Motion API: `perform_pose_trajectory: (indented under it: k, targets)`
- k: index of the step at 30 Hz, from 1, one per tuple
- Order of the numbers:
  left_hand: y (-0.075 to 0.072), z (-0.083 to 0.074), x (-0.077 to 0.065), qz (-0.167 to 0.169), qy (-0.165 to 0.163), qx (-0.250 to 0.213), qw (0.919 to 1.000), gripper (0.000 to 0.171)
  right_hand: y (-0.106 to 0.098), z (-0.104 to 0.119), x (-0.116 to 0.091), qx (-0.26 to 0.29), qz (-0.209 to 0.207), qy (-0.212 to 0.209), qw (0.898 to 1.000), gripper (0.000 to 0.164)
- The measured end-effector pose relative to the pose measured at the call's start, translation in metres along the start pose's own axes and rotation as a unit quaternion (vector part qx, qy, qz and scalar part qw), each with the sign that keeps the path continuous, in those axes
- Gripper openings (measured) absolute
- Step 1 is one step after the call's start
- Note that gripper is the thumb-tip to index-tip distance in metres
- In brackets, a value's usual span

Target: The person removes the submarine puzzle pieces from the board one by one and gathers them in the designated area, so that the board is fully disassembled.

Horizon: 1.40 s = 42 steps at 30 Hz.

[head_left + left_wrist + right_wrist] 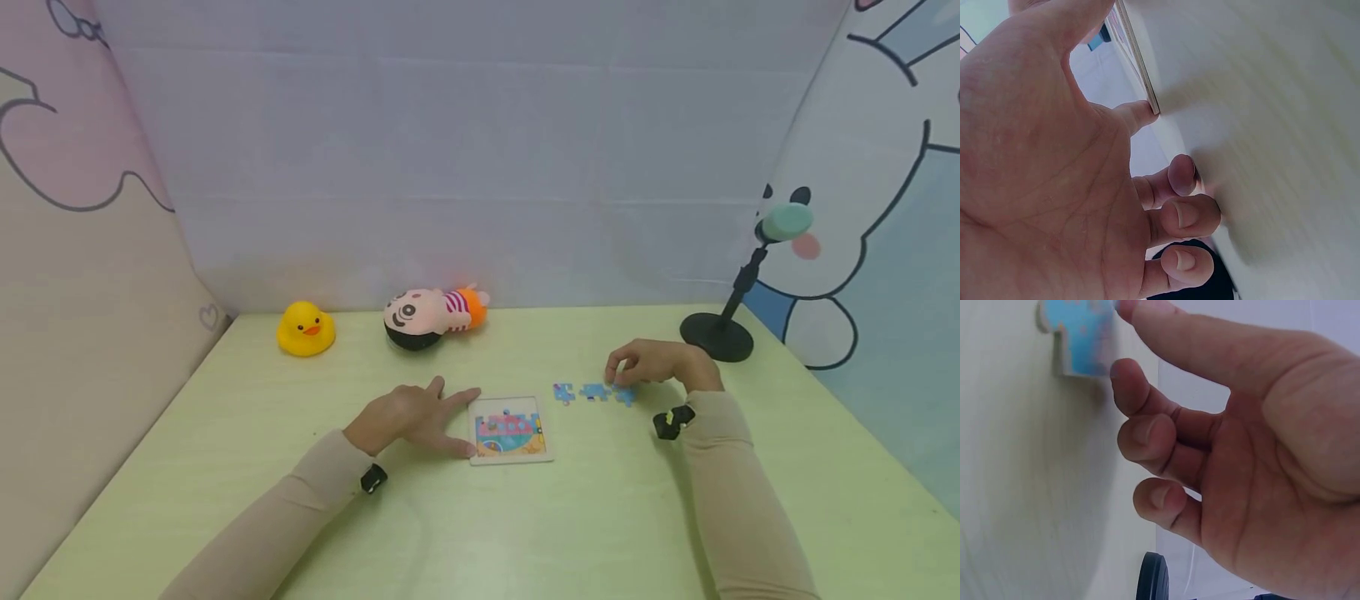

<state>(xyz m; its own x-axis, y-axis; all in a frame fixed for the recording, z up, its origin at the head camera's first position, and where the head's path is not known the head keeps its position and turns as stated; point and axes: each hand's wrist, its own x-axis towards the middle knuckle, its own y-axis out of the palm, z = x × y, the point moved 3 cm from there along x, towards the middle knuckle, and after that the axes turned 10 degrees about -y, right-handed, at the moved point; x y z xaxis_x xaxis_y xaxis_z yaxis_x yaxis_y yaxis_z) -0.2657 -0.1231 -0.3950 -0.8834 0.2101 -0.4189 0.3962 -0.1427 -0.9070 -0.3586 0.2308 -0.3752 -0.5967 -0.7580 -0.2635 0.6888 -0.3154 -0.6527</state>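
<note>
- Right, my right hand (660, 362) has its fingers bent, tips at the rightmost puzzle piece (625, 397); whether I'm pinching it, I can't tell.
- Just left of it on the table (450, 533), two more pieces (564, 394) lie in a row.
- And my left hand (412, 417) spreads wide, thumb and forefinger touching the puzzle board's (527, 405) left edge.
- Farther back: yellow duck (305, 331), toppled doll (431, 315), black stand (717, 336).

Puzzle board (525, 458) on pale-green table (450, 542).
Left hand (412, 415) touches its left edge; right hand (652, 361), fingers bent, at rightmost of three loose pieces (626, 397).
</note>
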Motion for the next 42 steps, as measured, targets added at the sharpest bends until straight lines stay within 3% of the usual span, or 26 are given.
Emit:
perform_pose_trajectory:
  k: [12, 26, 37, 42]
  targets:
    - [0.001, 0.0, 0.001, 0.004, 0.0, -0.001, 1.0, 0.091, 0.002, 0.013, 0.006, -0.037, -0.008, -0.018, 0.999, 0.016]
    - [0.001, 0.0, 0.0, 0.006, 0.005, -0.003, 1.0, 0.092, 0.01, 0.046, 0.023, -0.081, -0.008, -0.069, 0.994, 0.021]
    - [0.0, 0.0, 0.001, 0.012, -0.006, -0.012, 0.9998, 0.092, 0.032, 0.075, 0.048, -0.112, -0.016, -0.066, 0.991, 0.019]
    - [0.0, 0.0, 0.0, 0.012, -0.011, -0.013, 0.9998, 0.092, 0.048, 0.084, 0.064, -0.117, 0.005, -0.072, 0.991, 0.018]
